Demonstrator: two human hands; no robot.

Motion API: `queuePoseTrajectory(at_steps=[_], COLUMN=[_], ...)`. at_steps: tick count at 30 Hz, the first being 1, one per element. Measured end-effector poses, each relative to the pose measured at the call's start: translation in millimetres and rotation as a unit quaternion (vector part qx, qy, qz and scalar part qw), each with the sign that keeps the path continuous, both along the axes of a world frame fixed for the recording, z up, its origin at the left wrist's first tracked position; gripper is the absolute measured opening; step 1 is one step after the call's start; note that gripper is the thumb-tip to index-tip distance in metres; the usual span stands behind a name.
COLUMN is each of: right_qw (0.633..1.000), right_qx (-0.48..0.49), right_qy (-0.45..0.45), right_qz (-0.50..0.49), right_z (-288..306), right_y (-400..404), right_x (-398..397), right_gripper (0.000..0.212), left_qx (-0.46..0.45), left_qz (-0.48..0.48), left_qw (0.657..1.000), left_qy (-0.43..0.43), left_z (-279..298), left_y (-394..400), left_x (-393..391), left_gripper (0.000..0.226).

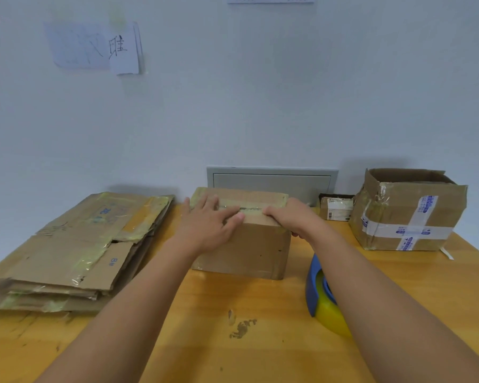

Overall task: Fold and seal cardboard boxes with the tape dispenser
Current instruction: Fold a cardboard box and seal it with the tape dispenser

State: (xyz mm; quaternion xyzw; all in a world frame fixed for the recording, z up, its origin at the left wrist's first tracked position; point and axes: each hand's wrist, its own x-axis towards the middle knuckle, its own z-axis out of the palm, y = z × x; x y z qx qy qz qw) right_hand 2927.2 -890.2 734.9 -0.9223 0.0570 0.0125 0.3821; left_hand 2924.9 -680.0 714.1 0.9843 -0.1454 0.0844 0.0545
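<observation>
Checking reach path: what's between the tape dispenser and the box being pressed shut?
Head view: only bare wooden table separates the tape dispenser from the cardboard box; the right forearm passes above that gap.

— What's behind?
— A pale wall (260, 92) with paper sheets (94, 47) pinned up, one with handwriting, and a grey panel (271, 182) set low.
— And below?
— A yellow-orange wooden surface (260, 355), scuffed and stained.
</observation>
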Motion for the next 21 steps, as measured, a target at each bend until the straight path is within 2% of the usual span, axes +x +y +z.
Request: queuePoseTrajectory(at_steps=[6,11,15,18,20,21], right_qw=[0.999,0.999,0.998,0.995,0.991,0.987], right_qx=[0.002,-0.010,-0.031,-0.053,-0.074,-0.084], right_qy=[0.016,-0.020,-0.051,-0.073,-0.111,-0.138], right_qz=[-0.036,-0.038,-0.035,-0.030,-0.022,-0.019], right_z=[-8,-18,-26,-24,-25,-26], right_y=[-2,-2,-3,-2,0,1], right_x=[9,13,6,-5,-17,-25], right_gripper=[0.043,0.049,0.052,0.046,0.040,0.038], left_qx=[-0.008,-0.013,-0.027,-0.109,-0.194,-0.249], left_qz=[-0.028,0.004,0.006,0.025,0.087,0.118], left_qw=[1.000,1.000,0.998,0.989,0.971,0.957], left_qy=[-0.008,-0.023,-0.054,-0.092,-0.108,-0.089], left_z=[0,-5,-10,-5,-1,2], left_y=[0,-4,-2,5,18,25], left_x=[-3,-5,-14,-21,-18,-16], left_gripper=[0.055,0.052,0.062,0.065,0.070,0.075])
